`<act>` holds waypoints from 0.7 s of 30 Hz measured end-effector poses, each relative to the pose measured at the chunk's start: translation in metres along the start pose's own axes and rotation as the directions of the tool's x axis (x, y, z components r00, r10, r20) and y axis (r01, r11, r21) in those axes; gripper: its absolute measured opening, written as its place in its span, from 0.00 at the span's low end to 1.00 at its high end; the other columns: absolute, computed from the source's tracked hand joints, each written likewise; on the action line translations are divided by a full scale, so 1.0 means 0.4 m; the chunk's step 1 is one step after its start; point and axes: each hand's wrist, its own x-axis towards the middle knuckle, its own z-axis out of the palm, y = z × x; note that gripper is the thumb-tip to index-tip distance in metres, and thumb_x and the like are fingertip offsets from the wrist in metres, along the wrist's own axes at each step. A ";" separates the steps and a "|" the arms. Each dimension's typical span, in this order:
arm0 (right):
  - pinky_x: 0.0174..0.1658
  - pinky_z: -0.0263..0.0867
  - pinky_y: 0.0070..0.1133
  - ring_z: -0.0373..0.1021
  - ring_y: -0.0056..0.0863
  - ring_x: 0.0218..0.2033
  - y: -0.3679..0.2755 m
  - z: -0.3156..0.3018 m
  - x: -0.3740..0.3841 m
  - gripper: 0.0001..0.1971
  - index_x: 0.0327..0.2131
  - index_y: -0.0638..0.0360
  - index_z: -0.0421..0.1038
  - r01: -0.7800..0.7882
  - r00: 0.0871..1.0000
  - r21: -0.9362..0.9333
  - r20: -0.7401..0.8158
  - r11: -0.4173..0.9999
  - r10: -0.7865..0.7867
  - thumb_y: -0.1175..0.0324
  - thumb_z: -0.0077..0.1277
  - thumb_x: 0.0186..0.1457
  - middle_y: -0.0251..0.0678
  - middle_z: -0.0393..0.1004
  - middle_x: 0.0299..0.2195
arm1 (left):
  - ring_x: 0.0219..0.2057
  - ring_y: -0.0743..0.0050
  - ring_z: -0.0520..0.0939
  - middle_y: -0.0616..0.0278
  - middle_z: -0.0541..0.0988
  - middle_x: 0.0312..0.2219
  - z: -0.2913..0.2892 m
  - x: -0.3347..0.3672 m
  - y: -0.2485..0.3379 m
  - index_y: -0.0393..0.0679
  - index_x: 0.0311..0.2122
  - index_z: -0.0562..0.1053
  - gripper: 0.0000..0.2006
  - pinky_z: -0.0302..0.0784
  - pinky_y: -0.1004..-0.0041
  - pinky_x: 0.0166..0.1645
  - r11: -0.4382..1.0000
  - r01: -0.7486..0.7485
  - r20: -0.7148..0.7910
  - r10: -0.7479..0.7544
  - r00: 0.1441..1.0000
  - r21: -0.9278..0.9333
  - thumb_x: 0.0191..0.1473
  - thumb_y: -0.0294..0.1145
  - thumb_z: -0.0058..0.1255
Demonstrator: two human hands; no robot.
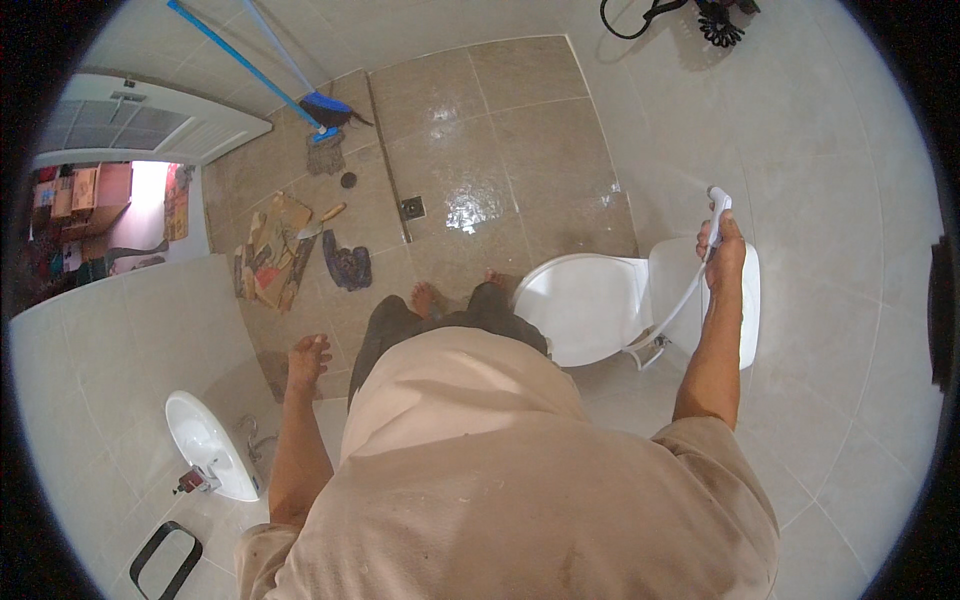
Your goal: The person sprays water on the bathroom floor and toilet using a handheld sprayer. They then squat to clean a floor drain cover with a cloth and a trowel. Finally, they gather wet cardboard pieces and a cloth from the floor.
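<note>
At right, the right hand (728, 250) is closed around one white sprayer (719, 202), whose grip the fingers partly hide; its forearm covers part of the toilet tank (668, 262). At centre left, the left hand (309, 354) is empty, fingers loosely curled. The top edge crops a dark coiled cord (720, 28). Two long-handled tools (250, 70) stand upper left; below, one dark bundle (347, 264) is hard to identify.

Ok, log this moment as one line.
right hand: grips white sprayer | sprayer: misting | left hand: nothing visible held | toilet: closed | floor: shiny, wet
</note>
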 end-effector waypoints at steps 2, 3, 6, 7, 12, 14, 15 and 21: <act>0.26 0.58 0.20 0.64 0.19 0.23 -0.009 0.008 -0.014 0.25 0.56 0.59 0.68 0.044 0.999 0.033 0.015 0.999 -0.044 0.48 0.42 0.69 0.29 0.70 0.25 | 0.48 0.57 0.82 0.51 0.80 0.51 -0.003 0.006 -0.003 0.42 0.57 0.74 0.23 0.75 0.57 0.53 1.000 -0.001 0.004 0.001 1.000 -0.004 0.64 0.47 0.50; 0.26 0.58 0.19 0.64 0.19 0.23 -0.011 0.010 -0.021 0.25 0.56 0.58 0.68 0.065 0.998 0.049 0.022 0.997 -0.066 0.48 0.42 0.69 0.29 0.70 0.25 | 0.48 0.58 0.82 0.51 0.80 0.50 -0.004 0.009 -0.004 0.42 0.57 0.74 0.23 0.75 0.57 0.53 1.000 -0.002 0.012 0.002 1.000 -0.015 0.64 0.47 0.51; 0.25 0.57 0.18 0.63 0.19 0.23 -0.015 0.015 -0.025 0.26 0.57 0.58 0.67 0.098 0.994 0.132 0.036 0.986 -0.104 0.46 0.42 0.69 0.29 0.70 0.25 | 0.39 0.67 0.83 0.61 0.82 0.44 -0.012 0.029 -0.027 0.46 0.53 0.76 0.21 0.76 0.64 0.43 0.998 -0.032 -0.003 0.032 0.999 -0.062 0.62 0.49 0.54; 0.25 0.57 0.18 0.63 0.19 0.22 -0.013 0.011 -0.023 0.26 0.57 0.58 0.67 0.098 0.993 0.162 0.056 0.982 -0.109 0.46 0.42 0.69 0.29 0.70 0.26 | 0.35 0.72 0.83 0.65 0.82 0.40 -0.010 0.033 -0.030 0.47 0.51 0.77 0.20 0.76 0.67 0.38 0.996 -0.047 -0.010 0.046 0.999 -0.080 0.61 0.50 0.56; 0.24 0.55 0.18 0.62 0.19 0.22 -0.013 0.004 -0.027 0.27 0.57 0.56 0.67 -0.014 0.994 0.219 0.107 0.976 -0.009 0.44 0.42 0.68 0.29 0.70 0.26 | 0.42 0.63 0.82 0.56 0.81 0.46 -0.004 0.032 -0.011 0.43 0.54 0.75 0.22 0.76 0.61 0.47 0.999 -0.015 0.009 0.016 1.000 -0.043 0.62 0.48 0.53; 0.24 0.55 0.17 0.61 0.19 0.21 -0.015 0.009 -0.042 0.28 0.58 0.56 0.67 -0.038 0.986 0.173 0.164 0.984 0.009 0.43 0.43 0.68 0.29 0.70 0.26 | 0.46 0.58 0.82 0.52 0.81 0.49 -0.002 0.022 -0.002 0.41 0.56 0.74 0.23 0.76 0.57 0.51 1.000 -0.002 0.016 0.003 1.000 -0.026 0.63 0.46 0.52; 0.24 0.55 0.17 0.61 0.18 0.21 -0.014 0.012 -0.048 0.28 0.58 0.56 0.67 -0.049 0.981 0.150 0.191 0.987 0.020 0.43 0.43 0.68 0.29 0.70 0.25 | 0.46 0.58 0.82 0.52 0.81 0.49 -0.001 0.018 0.002 0.41 0.57 0.74 0.23 0.76 0.57 0.51 1.000 0.001 0.015 -0.001 1.000 -0.026 0.63 0.46 0.52; 0.24 0.54 0.16 0.62 0.18 0.21 -0.017 0.027 -0.055 0.30 0.57 0.57 0.67 -0.077 0.963 0.187 0.270 0.979 0.024 0.41 0.44 0.66 0.29 0.71 0.25 | 0.46 0.60 0.82 0.52 0.81 0.49 0.004 0.010 0.015 0.40 0.56 0.74 0.23 0.76 0.56 0.53 1.000 0.000 -0.002 0.000 1.000 -0.023 0.63 0.45 0.51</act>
